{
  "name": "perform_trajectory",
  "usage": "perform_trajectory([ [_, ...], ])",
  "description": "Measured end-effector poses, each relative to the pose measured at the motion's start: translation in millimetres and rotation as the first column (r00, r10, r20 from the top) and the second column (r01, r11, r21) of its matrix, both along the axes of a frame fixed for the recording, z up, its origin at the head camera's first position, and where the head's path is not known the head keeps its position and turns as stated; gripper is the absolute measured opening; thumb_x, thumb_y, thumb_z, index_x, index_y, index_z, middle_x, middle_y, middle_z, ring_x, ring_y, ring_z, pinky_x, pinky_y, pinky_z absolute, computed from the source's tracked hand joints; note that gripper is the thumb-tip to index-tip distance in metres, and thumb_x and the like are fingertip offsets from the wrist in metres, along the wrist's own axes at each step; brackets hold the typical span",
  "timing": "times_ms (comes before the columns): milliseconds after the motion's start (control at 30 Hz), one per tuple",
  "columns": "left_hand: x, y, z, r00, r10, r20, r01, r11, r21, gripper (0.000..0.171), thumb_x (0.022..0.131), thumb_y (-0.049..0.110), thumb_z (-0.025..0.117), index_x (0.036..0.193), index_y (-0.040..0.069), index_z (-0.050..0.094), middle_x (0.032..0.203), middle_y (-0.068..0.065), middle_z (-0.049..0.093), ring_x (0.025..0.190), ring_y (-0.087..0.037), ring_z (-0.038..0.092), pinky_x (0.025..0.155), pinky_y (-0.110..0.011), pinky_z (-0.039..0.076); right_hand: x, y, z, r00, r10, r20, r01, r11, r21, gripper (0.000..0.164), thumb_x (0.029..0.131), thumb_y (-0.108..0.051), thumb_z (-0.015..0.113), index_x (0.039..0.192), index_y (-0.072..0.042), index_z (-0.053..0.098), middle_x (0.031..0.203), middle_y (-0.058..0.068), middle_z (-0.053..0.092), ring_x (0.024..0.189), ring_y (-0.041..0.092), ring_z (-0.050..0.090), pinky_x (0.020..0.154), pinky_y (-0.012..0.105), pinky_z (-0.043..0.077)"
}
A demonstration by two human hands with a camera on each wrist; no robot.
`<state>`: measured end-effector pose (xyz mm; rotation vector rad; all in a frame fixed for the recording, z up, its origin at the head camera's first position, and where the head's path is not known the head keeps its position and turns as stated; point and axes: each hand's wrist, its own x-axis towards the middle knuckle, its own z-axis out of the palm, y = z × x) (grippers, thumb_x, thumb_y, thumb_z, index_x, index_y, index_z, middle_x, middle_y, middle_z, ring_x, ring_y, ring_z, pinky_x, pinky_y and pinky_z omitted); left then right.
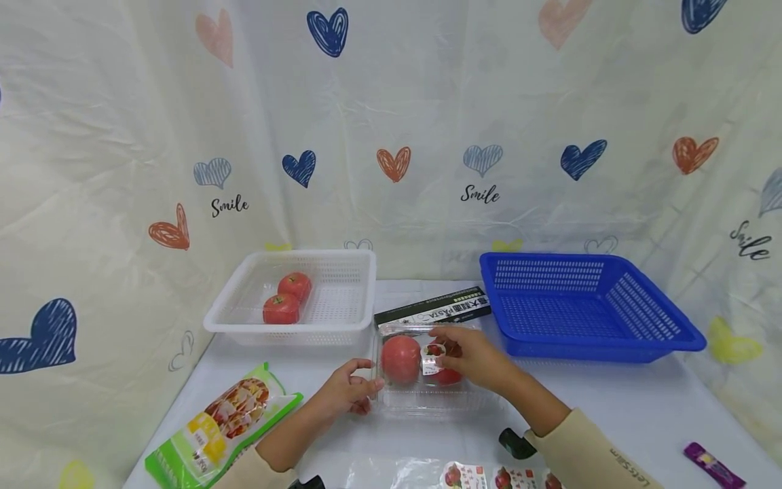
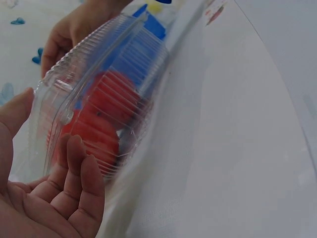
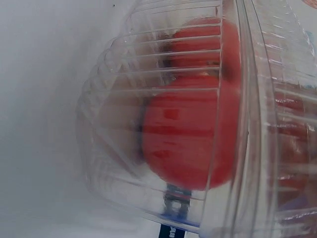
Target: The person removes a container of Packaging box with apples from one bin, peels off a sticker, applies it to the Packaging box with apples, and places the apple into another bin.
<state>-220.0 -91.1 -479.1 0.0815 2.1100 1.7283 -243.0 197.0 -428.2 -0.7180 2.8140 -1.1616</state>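
Head view alone shows the clamshell label (image 1: 431,363); left hand (image 1: 349,388): digits apart; right hand (image 1: 478,356): grip unclear

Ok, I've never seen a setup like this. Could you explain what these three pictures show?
There is no machine here: a person works with two bare hands. The head picture comes from a camera worn on the head, looking forward and down. The other two come from cameras on the left and right wrists.

On the white surface are a white basket with two tomatoes, a blue basket, a pasta box, a green bag, a purple packet and printed labels.

Between the hands is a clear container with two round red fruits. The left hand is at its left side; the right hand touches the label on top.
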Motion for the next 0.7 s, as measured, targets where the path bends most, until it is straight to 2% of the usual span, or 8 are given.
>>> perform_trajectory([
  [300,-0.8,-0.1,-2.9,1.000,-0.002,-0.009,0.002,1.000,-0.004,0.069,0.085,0.038,0.075,0.137,0.007,0.042,0.080,-0.008,0.066,0.064,-0.018,0.059,0.065,-0.032,0.055,1.0,-0.6,-1.7,1.000,-0.006,-0.004,0.006,1.000,0.018,0.049,0.085,-0.007,0.075,0.131,-0.018,0.060,0.094,-0.009,0.062,0.088,0.013,0.058,0.075,0.025,0.053],
  [433,0.2,-0.9,-2.6,1.000,-0.008,-0.008,0.008,0.999,0.038,0.067,0.088,0.034,0.074,0.138,0.005,0.041,0.079,-0.006,0.065,0.063,-0.018,0.059,0.062,-0.033,0.053,1.5,0.0,-2.2,1.000,0.009,-0.011,-0.009,1.000,0.026,0.052,0.085,-0.007,0.075,0.133,-0.017,0.059,0.094,-0.008,0.062,0.088,0.014,0.058,0.074,0.025,0.053],
  [533,1.0,-1.5,-1.8,1.000,-0.015,-0.008,0.016,0.998,0.065,0.064,0.089,0.030,0.072,0.138,0.004,0.041,0.078,-0.006,0.064,0.063,-0.018,0.058,0.061,-0.033,0.052,1.5,0.6,-1.3,1.000,0.022,-0.008,-0.022,0.999,0.039,0.053,0.085,-0.008,0.075,0.135,-0.017,0.057,0.097,-0.006,0.063,0.090,0.015,0.058,0.075,0.026,0.053],
  [700,0.2,-1.5,-2.3,1.000,-0.023,-0.013,0.024,0.998,0.056,0.062,0.090,0.030,0.072,0.138,0.005,0.041,0.078,-0.007,0.064,0.063,-0.018,0.058,0.061,-0.032,0.052,-0.6,3.2,0.7,0.998,0.065,0.010,-0.065,0.996,0.053,0.056,0.085,-0.009,0.076,0.137,-0.016,0.056,0.106,0.001,0.065,0.092,0.017,0.059,0.079,0.032,0.054],
])
